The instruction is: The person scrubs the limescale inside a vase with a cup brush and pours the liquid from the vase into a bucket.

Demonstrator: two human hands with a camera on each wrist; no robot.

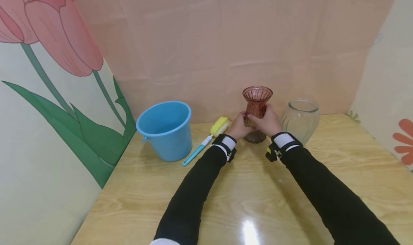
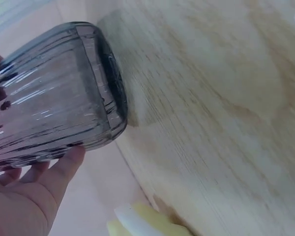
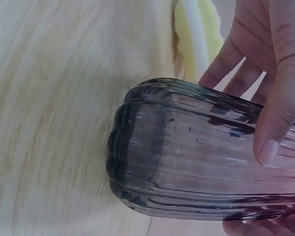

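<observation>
My left hand (image 1: 239, 126) and right hand (image 1: 267, 122) both grip the red vase (image 1: 256, 105), which stands upright on the table (image 1: 226, 187), between the yellow brush (image 1: 206, 140) and the clear vase (image 1: 300, 119).

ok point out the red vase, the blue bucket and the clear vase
red vase (image 1: 257, 94), head view, on its flared ribbed neck
blue bucket (image 1: 167, 141), head view, on its outer front wall
clear vase (image 1: 300, 125), head view, on its rounded belly

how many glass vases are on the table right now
2. The reddish ribbed vase stands near the back wall, gripped by the left hand and right hand. The clear vase stands just to its right, untouched. None looks hidden.
</observation>
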